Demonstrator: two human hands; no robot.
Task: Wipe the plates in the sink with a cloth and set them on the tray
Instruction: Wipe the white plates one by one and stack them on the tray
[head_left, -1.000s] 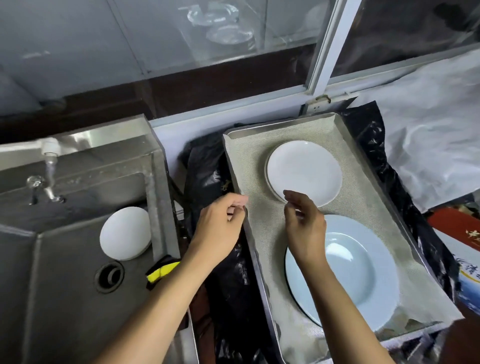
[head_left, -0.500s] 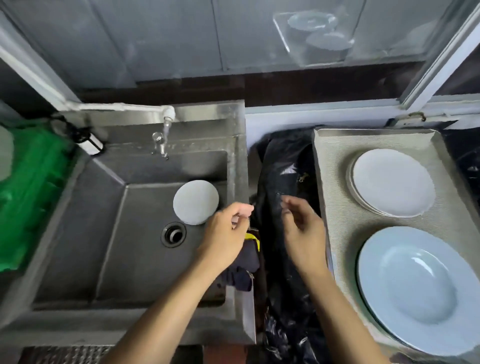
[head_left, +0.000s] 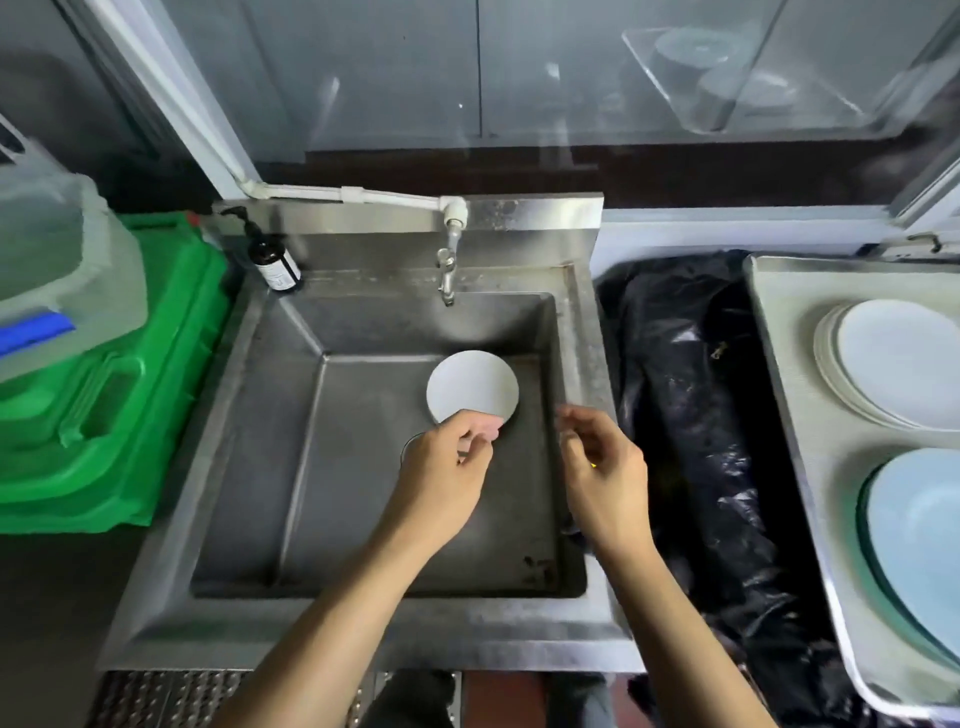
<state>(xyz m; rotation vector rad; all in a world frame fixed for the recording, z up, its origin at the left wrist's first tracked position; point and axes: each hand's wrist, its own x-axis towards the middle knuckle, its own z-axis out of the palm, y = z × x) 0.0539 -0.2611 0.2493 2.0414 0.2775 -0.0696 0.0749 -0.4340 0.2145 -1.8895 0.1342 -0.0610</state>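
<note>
Over the steel sink (head_left: 249, 395), a person's left hand (head_left: 447, 467) reaches with loosely curled fingers, holding nothing, its fingertips at the near edge of the last small plate (head_left: 470, 389) lying flat on the basin floor, apparently ready to lift it. The right hand (head_left: 602, 473) hovers beside it, relaxed and holding nothing. Well right of both hands, past black plastic sheeting (head_left: 685, 415), the tray (head_left: 789, 415) holds stacked plates. No cloth can be made out.

A kitchen wash-up corner: steel sink (head_left: 363, 499), tap (head_left: 447, 270), plate-laden tray (head_left: 779, 364).
</note>
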